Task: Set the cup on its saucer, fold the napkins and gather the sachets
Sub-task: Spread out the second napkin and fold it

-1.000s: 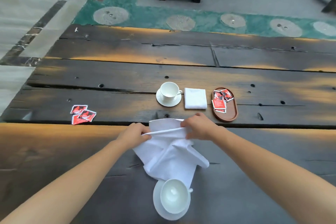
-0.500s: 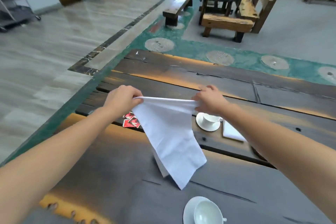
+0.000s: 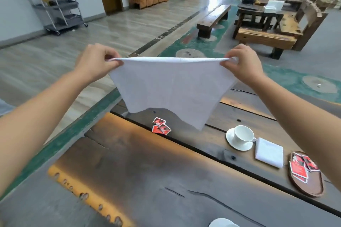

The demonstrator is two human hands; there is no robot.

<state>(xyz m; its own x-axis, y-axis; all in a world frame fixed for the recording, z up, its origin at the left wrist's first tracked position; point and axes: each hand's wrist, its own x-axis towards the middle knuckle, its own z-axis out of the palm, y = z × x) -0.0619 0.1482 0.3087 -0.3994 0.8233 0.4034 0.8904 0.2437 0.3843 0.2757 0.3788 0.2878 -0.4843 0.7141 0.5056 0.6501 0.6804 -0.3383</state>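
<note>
White napkin (image 3: 170, 86) stretched btwn both hands, L (image 3: 96, 62) & R (image 3: 242, 63).

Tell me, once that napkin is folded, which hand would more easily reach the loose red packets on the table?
Probably the left hand. The loose sachets lie on the table below the held napkin, toward the left side. The right hand is nearer the cup and tray.

Bare table (image 3: 140, 175) stretch; sachets (image 3: 161, 127), cup (image 3: 242, 134) beyond.
</note>
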